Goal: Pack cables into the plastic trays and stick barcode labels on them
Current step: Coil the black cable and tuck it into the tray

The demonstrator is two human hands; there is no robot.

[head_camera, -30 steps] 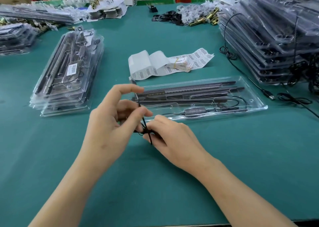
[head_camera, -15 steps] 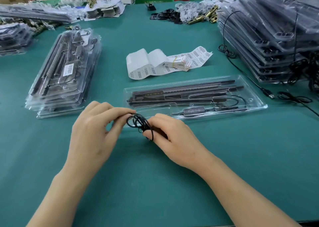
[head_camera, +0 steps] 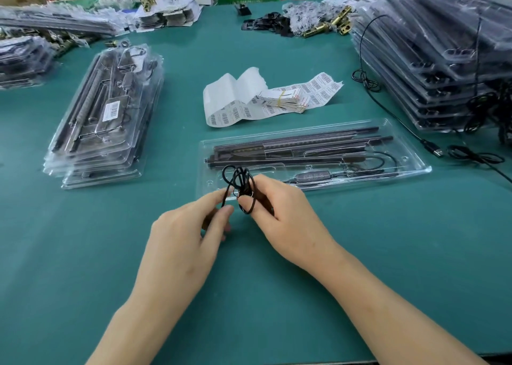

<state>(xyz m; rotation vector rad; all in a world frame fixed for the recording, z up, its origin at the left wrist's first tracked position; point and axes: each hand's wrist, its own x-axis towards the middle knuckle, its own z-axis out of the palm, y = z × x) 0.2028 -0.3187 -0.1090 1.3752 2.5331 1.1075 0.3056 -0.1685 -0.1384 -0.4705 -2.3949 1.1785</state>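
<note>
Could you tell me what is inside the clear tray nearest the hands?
The clear tray holds long dark bars, an inline controller and a cable loop. The coiled cable, held in the left hand and right hand, hides its near left corner.

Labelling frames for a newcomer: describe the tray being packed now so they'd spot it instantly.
On the green table, look past the left hand and right hand, which pinch a black cable. There, before the strip of barcode labels, lies a clear plastic tray holding dark rods. Unlike the left stack and right stack of trays, it lies singly.
</note>
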